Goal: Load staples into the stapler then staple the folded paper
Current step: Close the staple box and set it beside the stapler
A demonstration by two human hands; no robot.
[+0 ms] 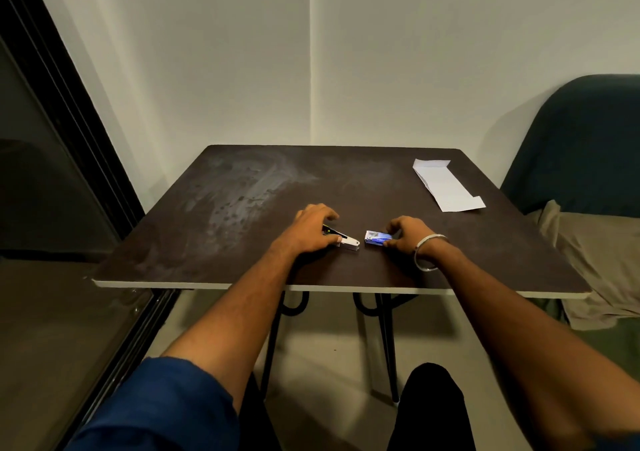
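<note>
Your left hand (313, 227) covers and grips the stapler (343, 238) at frame centre; your right hand (407, 234) pinches the blue staple box (376, 237) just beside it. The folded paper (446, 186) lies well apart, upper right on the table (242, 208).

- Dim, warm indoor light from above, brightest on the far wall (415, 52).
- Dull sheen on the dark bench (242, 187) at far left.
- Soft shadow under the bench on the floor (329, 343).
- Wide-angle bending at the edges; near sleeve (156, 412) soft.
</note>
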